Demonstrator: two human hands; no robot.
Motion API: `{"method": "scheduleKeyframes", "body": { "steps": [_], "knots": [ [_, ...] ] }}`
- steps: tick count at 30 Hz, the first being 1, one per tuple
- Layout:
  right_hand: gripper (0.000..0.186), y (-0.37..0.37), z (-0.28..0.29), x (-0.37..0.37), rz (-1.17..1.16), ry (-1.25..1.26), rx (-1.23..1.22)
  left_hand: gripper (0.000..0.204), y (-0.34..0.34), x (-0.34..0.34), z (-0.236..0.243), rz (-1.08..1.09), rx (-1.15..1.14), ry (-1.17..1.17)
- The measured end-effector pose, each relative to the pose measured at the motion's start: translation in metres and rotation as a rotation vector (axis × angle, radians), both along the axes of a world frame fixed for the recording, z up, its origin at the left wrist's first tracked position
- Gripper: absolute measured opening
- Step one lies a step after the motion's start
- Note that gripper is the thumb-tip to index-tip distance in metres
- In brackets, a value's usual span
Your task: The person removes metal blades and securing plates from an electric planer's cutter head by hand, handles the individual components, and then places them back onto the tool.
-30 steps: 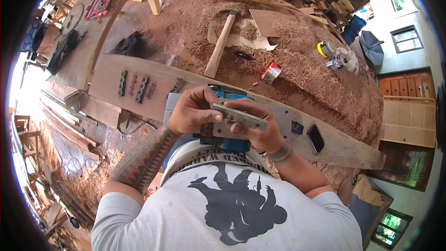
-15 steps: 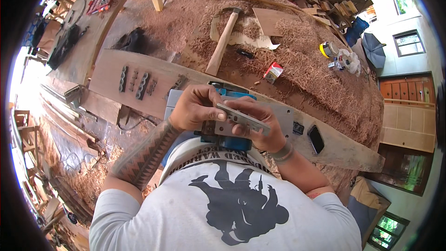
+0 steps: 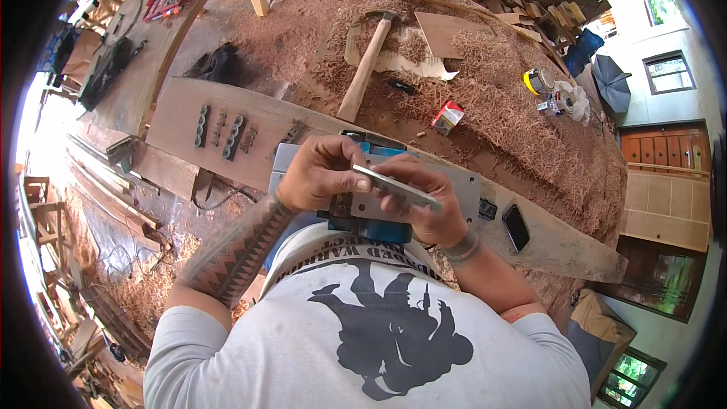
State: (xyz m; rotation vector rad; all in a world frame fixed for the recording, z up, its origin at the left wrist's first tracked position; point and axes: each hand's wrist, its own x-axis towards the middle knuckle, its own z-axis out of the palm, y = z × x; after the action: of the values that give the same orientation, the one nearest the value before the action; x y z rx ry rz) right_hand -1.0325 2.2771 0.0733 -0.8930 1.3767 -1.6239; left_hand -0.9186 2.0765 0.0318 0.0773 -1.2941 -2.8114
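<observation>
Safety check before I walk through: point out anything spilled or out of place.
Curly reddish wood shavings lie strewn beyond the long wooden plank, looking unswept; a red-and-white box lies among them like litter.

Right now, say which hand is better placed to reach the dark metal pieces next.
Left, probably: the left hand is nearer the dark metal pieces; the right hand sits farther across. Both hold the metal bar, so the left must release first.
</observation>
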Motion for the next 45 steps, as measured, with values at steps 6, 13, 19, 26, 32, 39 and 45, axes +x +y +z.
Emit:
{"method": "scheduleKeyframes", "body": {
  "steps": [6, 13, 19, 26, 32, 39, 45],
  "knots": [
    [0.027, -0.001, -0.010, 0.004, -0.130, -0.293, -0.107, 0.017, 0.002, -0.003, -0.006, 0.026, -0.150, 0.275],
    [0.033, 0.000, -0.010, -0.001, -0.192, -0.603, -0.094, 0.011, 0.012, 0.002, -0.001, 0.016, -0.163, 0.154],
    [0.031, 0.001, -0.010, -0.007, -0.224, -0.701, -0.229, 0.017, 0.015, -0.002, -0.008, 0.047, -0.333, 0.253],
    [0.034, 0.008, -0.014, -0.009, -0.162, -0.689, -0.199, 0.021, 0.011, -0.010, 0.003, -0.006, -0.661, 0.310],
    [0.038, 0.000, -0.020, -0.004, -0.092, -0.610, -0.215, 0.021, 0.012, -0.003, 0.006, -0.115, -0.518, 0.042],
    [0.041, -0.001, -0.011, 0.001, -0.210, -0.665, -0.182, 0.021, 0.017, -0.005, 0.020, -0.077, -0.259, -0.105],
    [0.033, -0.004, -0.009, 0.002, -0.200, -0.372, -0.035, 0.027, 0.010, -0.004, 0.018, -0.159, -0.512, 0.054]
  ]
}}
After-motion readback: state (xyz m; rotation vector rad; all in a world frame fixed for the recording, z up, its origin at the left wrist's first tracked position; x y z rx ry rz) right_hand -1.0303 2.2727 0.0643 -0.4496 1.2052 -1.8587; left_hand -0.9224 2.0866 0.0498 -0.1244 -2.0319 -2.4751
